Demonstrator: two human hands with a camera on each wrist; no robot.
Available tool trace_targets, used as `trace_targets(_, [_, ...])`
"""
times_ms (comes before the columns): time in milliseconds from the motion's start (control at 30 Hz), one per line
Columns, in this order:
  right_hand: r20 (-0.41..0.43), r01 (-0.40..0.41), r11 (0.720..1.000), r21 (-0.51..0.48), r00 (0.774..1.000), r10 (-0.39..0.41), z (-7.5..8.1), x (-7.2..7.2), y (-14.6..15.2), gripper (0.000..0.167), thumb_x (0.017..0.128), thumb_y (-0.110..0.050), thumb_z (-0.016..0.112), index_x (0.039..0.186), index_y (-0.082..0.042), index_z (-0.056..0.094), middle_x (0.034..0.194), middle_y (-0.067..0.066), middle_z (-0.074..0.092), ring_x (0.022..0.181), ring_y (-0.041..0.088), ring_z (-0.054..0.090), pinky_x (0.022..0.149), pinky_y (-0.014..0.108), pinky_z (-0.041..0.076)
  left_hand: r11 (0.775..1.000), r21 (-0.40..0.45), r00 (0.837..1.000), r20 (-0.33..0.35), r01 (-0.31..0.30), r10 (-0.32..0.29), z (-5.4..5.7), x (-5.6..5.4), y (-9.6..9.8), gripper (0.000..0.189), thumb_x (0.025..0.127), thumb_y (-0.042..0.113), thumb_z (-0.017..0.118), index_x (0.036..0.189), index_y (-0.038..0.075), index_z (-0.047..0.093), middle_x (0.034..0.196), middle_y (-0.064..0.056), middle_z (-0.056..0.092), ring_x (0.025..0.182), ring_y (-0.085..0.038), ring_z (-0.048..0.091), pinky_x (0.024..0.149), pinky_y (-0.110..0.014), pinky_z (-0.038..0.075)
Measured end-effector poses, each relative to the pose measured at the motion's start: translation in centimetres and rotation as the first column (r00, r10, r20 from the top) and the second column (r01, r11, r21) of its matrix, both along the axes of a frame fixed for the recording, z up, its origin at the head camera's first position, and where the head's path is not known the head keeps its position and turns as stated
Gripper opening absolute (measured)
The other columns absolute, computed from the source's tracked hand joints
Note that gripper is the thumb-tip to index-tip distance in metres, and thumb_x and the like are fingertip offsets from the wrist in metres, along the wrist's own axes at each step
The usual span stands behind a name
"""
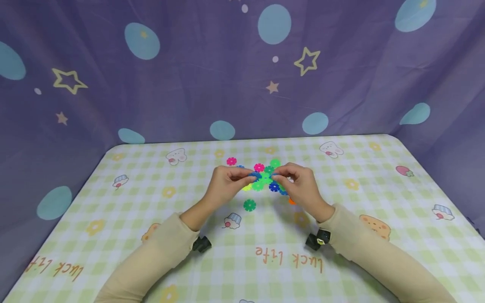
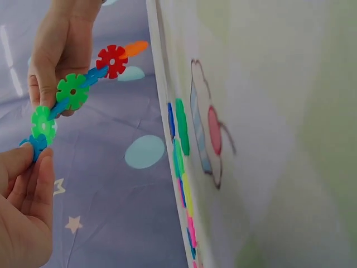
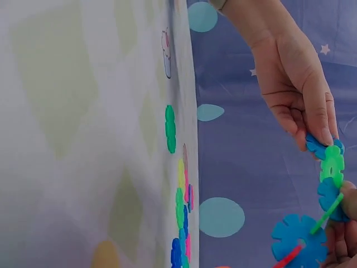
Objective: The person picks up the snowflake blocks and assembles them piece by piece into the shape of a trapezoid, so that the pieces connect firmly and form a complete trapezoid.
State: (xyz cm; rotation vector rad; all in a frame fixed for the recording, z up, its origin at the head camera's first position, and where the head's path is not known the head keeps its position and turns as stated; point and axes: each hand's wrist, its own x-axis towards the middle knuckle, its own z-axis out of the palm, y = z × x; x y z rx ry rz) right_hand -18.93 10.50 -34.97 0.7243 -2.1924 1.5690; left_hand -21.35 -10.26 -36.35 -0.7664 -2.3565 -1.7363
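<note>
A chain of notched plastic snowflake discs is held above the table between both hands. My left hand [image 1: 227, 185] pinches the blue disc [image 2: 34, 146] at one end with thumb and fingers. Slotted into it is a light green disc [image 3: 333, 166]. My right hand [image 1: 299, 183] pinches the blue disc [image 3: 329, 195] on that one's other side. Past the right fingers the chain runs on through a green disc [image 2: 72, 92], another blue disc [image 3: 299, 240], a red disc [image 2: 112, 61] and an orange disc [image 2: 134, 49].
Loose snowflake discs lie flat on the checked tablecloth [image 1: 189, 261] beneath and beyond the hands, among them a pink one [image 1: 231, 161], a dark blue one [image 1: 274, 187] and a green one [image 1: 249, 205] closer in. A purple curtain [image 1: 212, 84] hangs behind the table's far edge.
</note>
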Motion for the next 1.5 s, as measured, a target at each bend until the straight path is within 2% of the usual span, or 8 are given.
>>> trace_targets(200, [0.017,0.022,0.999,-0.039,1.0,-0.021,-1.8,-0.9,0.1,0.005,0.081,0.007,0.068,0.084,0.004,0.07,0.076,0.015,0.068,0.065,0.008,0.058,0.064,0.02,0.05,1.0,0.019,1.0,-0.014,-0.021,0.022,0.4,0.3,0.4,0.015,0.083,0.008,0.071,0.093,-0.003,0.074,0.088,-0.015,0.072,0.075,-0.02,0.07,0.066,-0.028,0.056])
trace_targets(500, [0.127,-0.12,0.99,-0.079,0.983,0.13,-1.3,-0.7,0.4,0.005,0.087,0.007,0.061,0.089,0.007,0.065,0.081,0.024,0.065,0.065,0.015,0.058,0.063,0.024,0.049,0.995,0.081,0.978,0.207,-0.05,0.033,1.0,-0.1,-0.1,0.021,0.083,0.006,0.071,0.099,-0.007,0.07,0.086,-0.016,0.072,0.073,-0.018,0.069,0.07,-0.031,0.057])
trace_targets(667, [0.154,-0.165,0.98,-0.11,0.971,0.181,-1.1,-0.7,0.2,0.01,0.088,0.007,0.059,0.096,0.009,0.064,0.092,0.022,0.065,0.075,0.026,0.06,0.068,0.023,0.05,0.994,0.109,0.974,0.228,-0.03,0.004,1.0,-0.1,0.0,0.017,0.083,0.003,0.071,0.095,-0.009,0.069,0.082,-0.017,0.071,0.071,-0.02,0.069,0.067,-0.033,0.057])
trace_targets(867, [0.208,-0.178,0.98,-0.093,0.959,0.194,-1.9,-1.6,0.0,0.011,0.09,-0.005,0.063,0.098,0.0,0.067,0.095,0.012,0.067,0.076,0.019,0.062,0.07,0.026,0.053,0.994,0.113,0.964,0.266,-0.001,-0.029,0.9,0.0,0.2,0.016,0.083,0.003,0.07,0.094,-0.009,0.069,0.082,-0.018,0.071,0.073,-0.026,0.069,0.067,-0.035,0.057])
trace_targets(1100, [0.263,-0.162,0.983,-0.087,0.948,0.18,-1.9,-1.7,-0.4,0.01,0.089,-0.008,0.065,0.093,0.0,0.068,0.091,0.013,0.067,0.073,0.019,0.063,0.067,0.026,0.053,0.986,0.166,0.93,0.365,-0.017,-0.045,0.6,-0.1,0.4,0.02,0.082,0.001,0.071,0.098,-0.009,0.067,0.082,-0.01,0.072,0.074,-0.023,0.07,0.071,-0.034,0.057])
trace_targets(1267, [0.252,-0.154,0.984,-0.085,0.953,0.171,-1.9,-1.7,-0.3,0.01,0.089,-0.009,0.065,0.091,0.0,0.068,0.088,0.012,0.067,0.07,0.015,0.061,0.066,0.025,0.053,0.99,0.139,0.914,0.402,0.004,-0.06,0.2,-0.4,-0.2,0.024,0.082,0.004,0.071,0.104,-0.005,0.067,0.088,-0.007,0.072,0.085,-0.026,0.068,0.077,-0.032,0.055])
trace_targets(1400, [0.253,-0.165,0.978,-0.124,0.948,0.192,-2.1,-1.7,0.3,0.011,0.09,-0.008,0.064,0.093,0.001,0.067,0.089,0.01,0.067,0.072,0.014,0.06,0.069,0.025,0.053,0.991,0.072,0.876,0.464,0.111,-0.132,-0.5,-0.8,-1.4,0.026,0.084,0.006,0.069,0.108,-0.004,0.066,0.103,-0.017,0.069,0.096,-0.027,0.066,0.083,-0.031,0.053])
trace_targets(1500, [0.255,-0.181,0.973,-0.146,0.943,0.213,-2.4,-1.8,0.7,0.011,0.091,-0.007,0.062,0.094,0.003,0.066,0.091,0.008,0.067,0.075,0.014,0.061,0.072,0.025,0.053,0.973,-0.006,0.836,0.513,0.231,-0.195,-1.3,-1.2,-2.3,0.028,0.084,0.002,0.068,0.11,-0.007,0.065,0.11,-0.023,0.065,0.1,-0.026,0.065,0.086,-0.031,0.052])
